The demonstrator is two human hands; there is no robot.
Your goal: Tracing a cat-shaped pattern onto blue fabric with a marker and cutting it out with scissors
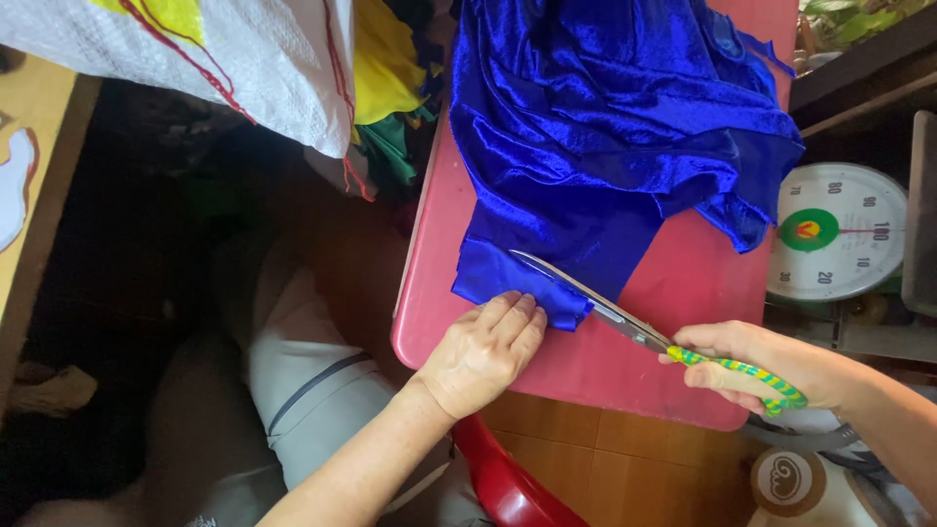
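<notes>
The single camera is sitting on my head and is looking steeply down and forward over my lap. It is framing my left hand [485, 351] and right hand [756, 366] at close range above the red table [683, 283], which is filling the centre. A dial scale [836, 232] is showing at the right edge, and a woven sack [224, 59] is entering at top left.

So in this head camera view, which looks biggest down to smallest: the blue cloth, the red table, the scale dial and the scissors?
1. Red table, partly covered
2. Blue cloth
3. Scale dial and scissors: too alike to rank; the right hand hides the scissors' handles.
</notes>
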